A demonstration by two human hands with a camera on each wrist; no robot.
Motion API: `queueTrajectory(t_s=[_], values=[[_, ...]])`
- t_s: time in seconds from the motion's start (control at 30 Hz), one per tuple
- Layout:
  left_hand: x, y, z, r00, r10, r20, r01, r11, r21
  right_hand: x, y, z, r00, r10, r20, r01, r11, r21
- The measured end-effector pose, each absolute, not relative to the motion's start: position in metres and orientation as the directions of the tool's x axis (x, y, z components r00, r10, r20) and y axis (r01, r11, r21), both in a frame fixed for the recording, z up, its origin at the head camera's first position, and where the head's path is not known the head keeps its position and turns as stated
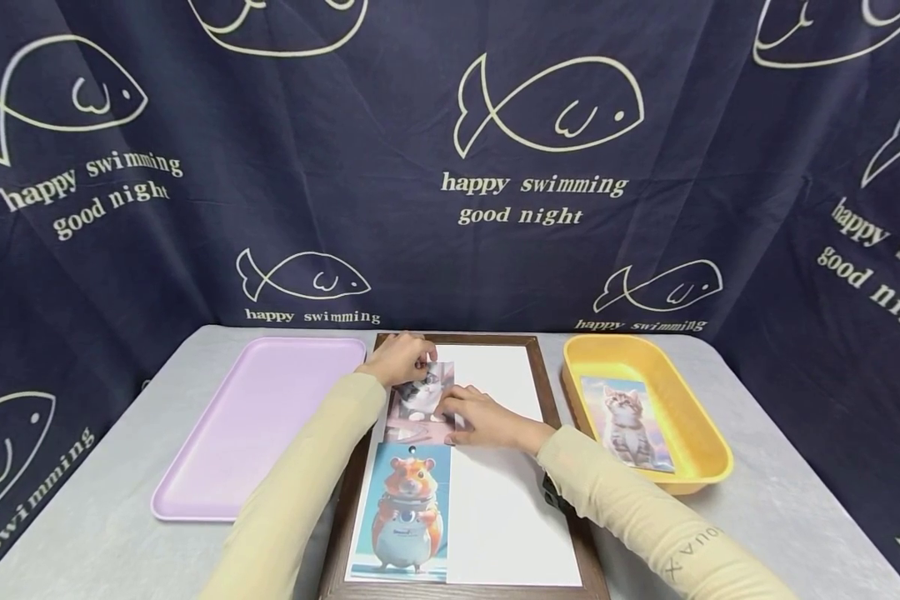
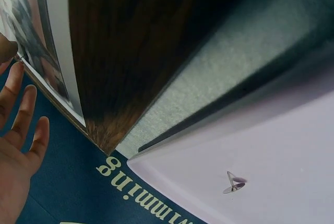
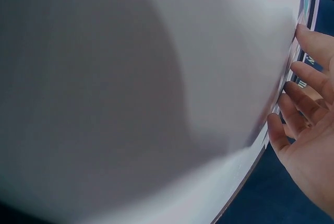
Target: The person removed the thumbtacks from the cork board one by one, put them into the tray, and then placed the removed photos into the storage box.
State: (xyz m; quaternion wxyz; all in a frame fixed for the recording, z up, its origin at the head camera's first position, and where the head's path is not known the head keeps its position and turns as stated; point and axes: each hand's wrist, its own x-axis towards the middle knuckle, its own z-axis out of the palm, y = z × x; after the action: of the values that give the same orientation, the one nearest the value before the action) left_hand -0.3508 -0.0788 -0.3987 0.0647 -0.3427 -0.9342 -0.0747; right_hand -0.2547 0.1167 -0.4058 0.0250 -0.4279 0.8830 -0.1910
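Note:
A picture card of a grey-and-white cat (image 1: pixel 416 408) lies on the left half of a brown-framed whiteboard (image 1: pixel 510 500). My left hand (image 1: pixel 401 360) is over its upper part, fingertips at the top edge; the left wrist view shows that hand's fingers (image 2: pixel 23 112) spread loosely. My right hand (image 1: pixel 487 419) touches the card's right side with its fingertips; in the right wrist view the fingers (image 3: pixel 302 85) are nearly straight along the edge. Just below lies a card with an orange hamster (image 1: pixel 407 512), a small dark round piece (image 1: pixel 412 450) at its top.
To the left is a lilac tray (image 1: pixel 270 400), bearing a small clear shiny piece (image 2: pixel 235 184) in the left wrist view. A yellow bin (image 1: pixel 701 437) on the right holds a kitten card (image 1: pixel 628 425). Behind the grey table (image 1: pixel 172 400) hangs a dark blue fish-print cloth (image 1: pixel 420 167).

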Motion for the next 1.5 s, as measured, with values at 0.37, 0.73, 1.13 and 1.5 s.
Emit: queueTrajectory(t_s=[0.37, 0.73, 1.13, 1.5], values=[[-0.3498, -0.0812, -0.4013, -0.761, 0.621, 0.188, 0.645, 0.755, 0.117, -0.2531, 0.1163, -0.4040, -0.639, -0.761, 0.110, -0.737, 0.565, -0.371], [-0.3484, -0.0798, -0.3982, -0.765, 0.624, 0.161, 0.642, 0.756, 0.124, -0.2528, 0.1167, -0.4031, -0.644, -0.758, 0.106, -0.732, 0.571, -0.372], [-0.3510, -0.0814, -0.4023, -0.750, 0.634, 0.190, 0.660, 0.739, 0.136, -0.2538, 0.1169, -0.4056, -0.651, -0.752, 0.101, -0.729, 0.583, -0.359], [-0.3501, -0.0842, -0.3999, -0.747, 0.631, 0.211, 0.665, 0.712, 0.225, -0.2543, 0.1173, -0.4056, -0.638, -0.761, 0.114, -0.740, 0.566, -0.363]])
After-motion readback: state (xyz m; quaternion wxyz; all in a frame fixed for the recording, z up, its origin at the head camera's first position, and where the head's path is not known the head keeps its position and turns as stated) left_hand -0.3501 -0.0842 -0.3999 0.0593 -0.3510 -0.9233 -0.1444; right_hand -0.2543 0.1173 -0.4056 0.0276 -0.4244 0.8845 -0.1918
